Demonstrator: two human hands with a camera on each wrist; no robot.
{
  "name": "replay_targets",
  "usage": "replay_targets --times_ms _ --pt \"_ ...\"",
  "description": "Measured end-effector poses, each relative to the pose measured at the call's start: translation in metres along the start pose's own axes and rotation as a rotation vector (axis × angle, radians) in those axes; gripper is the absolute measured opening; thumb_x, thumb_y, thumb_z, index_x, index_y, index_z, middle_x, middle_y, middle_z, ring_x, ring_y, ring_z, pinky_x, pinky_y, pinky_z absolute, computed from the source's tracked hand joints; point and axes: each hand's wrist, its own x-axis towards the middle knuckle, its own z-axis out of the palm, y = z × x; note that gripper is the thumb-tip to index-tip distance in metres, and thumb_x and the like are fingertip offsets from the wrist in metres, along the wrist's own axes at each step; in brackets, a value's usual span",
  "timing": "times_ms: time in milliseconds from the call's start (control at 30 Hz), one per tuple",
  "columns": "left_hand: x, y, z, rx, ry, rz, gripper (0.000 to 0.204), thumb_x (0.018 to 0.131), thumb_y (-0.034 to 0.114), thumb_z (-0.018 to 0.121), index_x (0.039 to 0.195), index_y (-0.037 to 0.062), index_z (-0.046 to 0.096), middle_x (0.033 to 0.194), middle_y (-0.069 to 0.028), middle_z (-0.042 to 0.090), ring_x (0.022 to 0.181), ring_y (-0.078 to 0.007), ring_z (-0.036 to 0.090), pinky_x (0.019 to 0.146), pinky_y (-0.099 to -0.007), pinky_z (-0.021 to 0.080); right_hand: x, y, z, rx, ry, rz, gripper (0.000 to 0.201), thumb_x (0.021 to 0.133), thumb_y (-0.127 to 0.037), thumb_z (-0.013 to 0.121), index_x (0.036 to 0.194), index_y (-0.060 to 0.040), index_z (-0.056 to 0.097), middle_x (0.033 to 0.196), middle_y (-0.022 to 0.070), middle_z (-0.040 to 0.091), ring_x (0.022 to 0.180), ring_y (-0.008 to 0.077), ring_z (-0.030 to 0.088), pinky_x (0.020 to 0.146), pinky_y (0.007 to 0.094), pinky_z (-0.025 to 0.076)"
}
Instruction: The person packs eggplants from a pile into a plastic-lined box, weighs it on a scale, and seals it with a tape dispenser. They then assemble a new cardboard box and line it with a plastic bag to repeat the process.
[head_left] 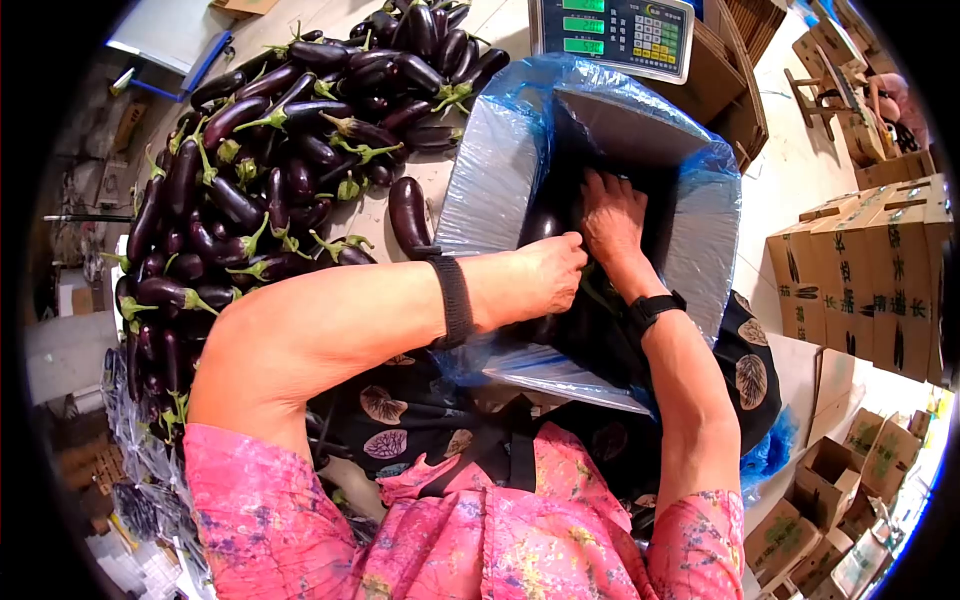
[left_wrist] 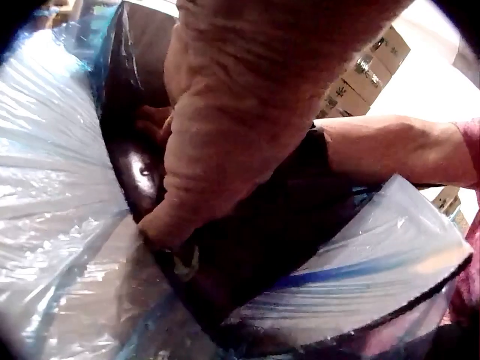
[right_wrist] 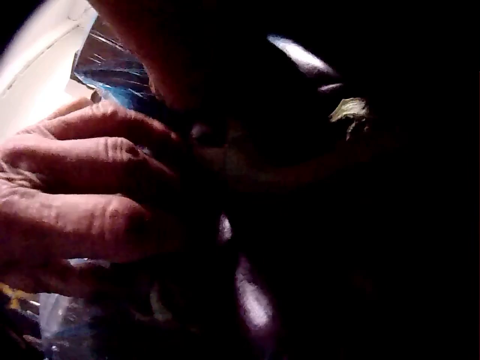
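Both hands are inside a carton [head_left: 490, 185] lined with clear blue-tinted plastic, where dark purple eggplants lie in deep shadow. My left hand [head_left: 545, 275] is low over the near left part, fingers curled, with a shiny eggplant [left_wrist: 142, 171] right beside it. A pale stem end [left_wrist: 186, 262] shows below its thumb. Farther in, my right hand [head_left: 612, 220] reaches down with bent fingers among the eggplants. Shadow hides the fingertips, so I cannot tell what either hand grips. Another stem end [right_wrist: 351, 111] shows in the right wrist view.
A large heap of eggplants [head_left: 290, 150] covers the floor at left, with one loose eggplant [head_left: 408, 218] beside the carton. Behind it stands a digital scale display [head_left: 612, 35]. Printed cartons [head_left: 865, 270] are stacked at right, and blue plastic [head_left: 768, 445] lies near the right elbow.
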Motion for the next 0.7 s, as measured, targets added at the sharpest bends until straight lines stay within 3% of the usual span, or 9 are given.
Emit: replay_targets --times_ms 133,167,433,467,500,533,567,600,700 --pt "-0.009 -0.012 -0.004 -0.047 0.193 -0.002 0.013 0.080 0.025 0.063 0.089 0.0188 0.069 0.087 0.0022 0.061 0.096 -0.0178 0.054 0.089 -0.0353 0.039 -0.001 0.001 0.005 -0.042 0.015 0.003 0.027 0.094 -0.025 0.058 0.119 -0.0151 0.063 0.108 0.0054 0.066 0.100 0.0272 0.060 0.084 0.0450 0.042" --pt "-0.007 -0.009 -0.009 -0.022 0.100 -0.011 0.010 0.080 0.024 0.063 0.085 0.0190 0.070 0.088 0.0029 0.060 0.097 -0.0186 0.053 0.090 -0.0358 0.039 0.001 0.001 0.007 -0.034 0.034 0.007 0.027 0.094 -0.026 0.058 0.118 -0.0151 0.064 0.107 0.0054 0.067 0.099 0.0273 0.060 0.083 0.0452 0.042" --pt "-0.003 -0.005 0.007 -0.093 0.005 -0.092 0.010 0.078 0.027 0.066 0.080 0.0233 0.076 0.094 0.0041 0.063 0.105 -0.0184 0.052 0.085 -0.0356 0.039 -0.001 -0.003 0.006 -0.035 0.049 0.002 0.027 0.092 -0.027 0.058 0.115 -0.0147 0.063 0.103 0.0058 0.066 0.097 0.0283 0.060 0.080 0.0477 0.043" --pt "-0.002 -0.017 0.009 -0.241 -0.083 -0.080 0.022 0.075 0.022 0.071 0.097 0.0210 0.074 0.106 0.0008 0.062 0.109 -0.0214 0.052 0.088 -0.0400 0.043 -0.001 -0.003 0.009 -0.012 0.076 0.001 0.025 0.090 -0.026 0.057 0.112 -0.0140 0.063 0.102 0.0067 0.066 0.098 0.0290 0.060 0.080 0.0486 0.043" --pt "-0.015 -0.034 -0.014 -0.489 -0.108 -0.136 0.048 0.072 0.018 0.077 0.118 0.0173 0.066 0.119 -0.0060 0.059 0.113 -0.0287 0.054 0.093 -0.0459 0.047 -0.002 -0.002 0.011 0.012 0.100 0.000 0.024 0.089 -0.025 0.057 0.109 -0.0132 0.063 0.102 0.0076 0.065 0.098 0.0298 0.059 0.079 0.0494 0.043" --pt "-0.031 -0.053 -0.020 -0.792 -0.005 -0.179 0.067 0.069 0.015 0.080 0.132 0.0160 0.056 0.124 -0.0121 0.055 0.114 -0.0349 0.055 0.097 -0.0468 0.049 -0.003 -0.002 0.007 -0.012 0.040 0.009 0.026 0.091 -0.026 0.056 0.113 -0.0140 0.062 0.105 0.0074 0.065 0.099 0.0301 0.060 0.080 0.0494 0.044" --pt "-0.049 -0.072 -0.040 -0.921 0.128 -0.187 0.064 0.073 0.014 0.078 0.133 0.0127 0.056 0.124 -0.0151 0.056 0.114 -0.0353 0.057 0.097 -0.0425 0.050 -0.002 -0.002 0.002 -0.034 -0.019 0.014 0.029 0.092 -0.028 0.056 0.117 -0.0148 0.062 0.108 0.0073 0.065 0.100 0.0304 0.060 0.081 0.0494 0.044" --pt "-0.078 -0.086 -0.048 -0.767 0.359 -0.214 0.060 0.075 0.012 0.076 0.132 0.0099 0.057 0.122 -0.0167 0.058 0.113 -0.0340 0.058 0.097 -0.0413 0.050 0.000 -0.003 0.000 -0.052 -0.076 0.013 0.031 0.094 -0.029 0.055 0.122 -0.0155 0.061 0.112 0.0072 0.065 0.101 0.0307 0.061 0.082 0.0495 0.045" --pt "-0.173 -0.091 -0.057 -0.834 0.457 -0.682 0.048 0.084 0.010 0.069 0.130 0.0052 0.058 0.112 -0.0139 0.064 0.104 -0.0243 0.063 0.094 -0.0357 0.051 0.007 -0.007 -0.018 -0.110 -0.256 0.043 0.037 0.092 -0.029 0.057 0.126 -0.0140 0.060 0.120 0.0148 0.061 0.107 0.0374 0.058 0.089 0.0548 0.047"
